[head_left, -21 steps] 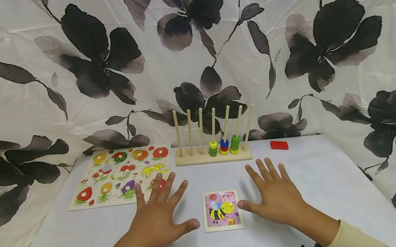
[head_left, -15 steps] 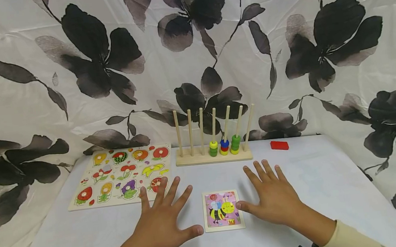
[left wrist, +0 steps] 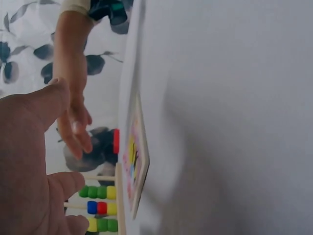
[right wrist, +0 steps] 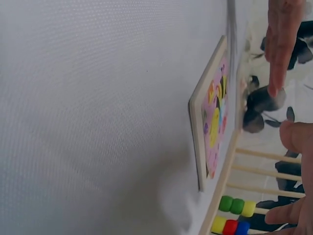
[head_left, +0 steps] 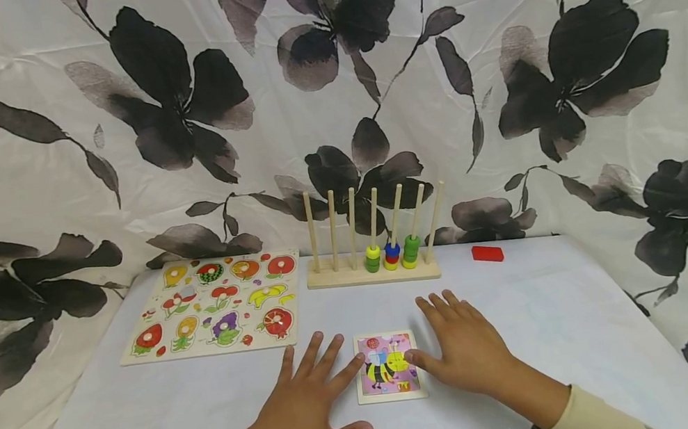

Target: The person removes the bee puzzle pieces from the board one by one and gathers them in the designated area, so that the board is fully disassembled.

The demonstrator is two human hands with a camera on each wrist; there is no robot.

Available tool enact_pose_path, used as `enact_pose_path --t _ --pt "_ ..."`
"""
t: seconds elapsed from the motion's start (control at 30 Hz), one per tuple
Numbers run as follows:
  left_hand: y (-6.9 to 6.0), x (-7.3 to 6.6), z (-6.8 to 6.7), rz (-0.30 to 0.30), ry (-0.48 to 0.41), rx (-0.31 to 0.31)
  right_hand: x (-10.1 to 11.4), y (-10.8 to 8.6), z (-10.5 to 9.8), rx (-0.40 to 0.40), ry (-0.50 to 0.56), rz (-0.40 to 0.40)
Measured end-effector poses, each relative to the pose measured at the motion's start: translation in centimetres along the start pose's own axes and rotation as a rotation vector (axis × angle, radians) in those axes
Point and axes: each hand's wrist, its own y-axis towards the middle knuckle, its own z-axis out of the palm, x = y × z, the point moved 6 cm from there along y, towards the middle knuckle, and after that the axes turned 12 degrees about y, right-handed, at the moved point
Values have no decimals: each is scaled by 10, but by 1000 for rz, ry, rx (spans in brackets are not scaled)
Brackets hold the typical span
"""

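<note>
A small bee jigsaw puzzle (head_left: 389, 370) in a pale wooden frame lies flat between the two hands. My left hand (head_left: 305, 414) hovers at its left side, fingers spread and palm down, holding nothing. On the other side, my right hand (head_left: 467, 345) hangs with straight fingers, its thumb over the puzzle's right edge in the head view. In the left wrist view the bee puzzle (left wrist: 137, 159) lies apart from the left hand (left wrist: 34, 161). A gap also shows between the puzzle (right wrist: 213, 115) and the right hand (right wrist: 298, 181) in the right wrist view.
A fruit peg puzzle board (head_left: 207, 348) lies at the back left of the white table (head_left: 170, 414). Behind the bee puzzle stands a wooden peg rack (head_left: 338, 279) with coloured beads on some rods. A red block (head_left: 487, 253) lies at the back right.
My left hand has moved right and toward the near edge, uncovering part of the fruit board. The right hand has shifted slightly left and lower. The bee puzzle stays in place.
</note>
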Motion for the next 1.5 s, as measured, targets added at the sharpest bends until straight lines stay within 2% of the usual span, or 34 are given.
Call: enact_pose_path --t 0.17,0.3,0.67,1.1,1.5 --pt "0 -8 10 45 -36 67 4 2 3 -37 6 -43" --pt "0 -15 14 52 -55 137 8 5 7 -38 5 -71" --pt "0 -23 25 68 -36 198 18 16 23 3 47 -120" --pt "0 -24 31 66 -24 229 31 29 37 52 88 -181" --pt "-2 -23 31 90 -2 224 42 37 44 83 91 -211"
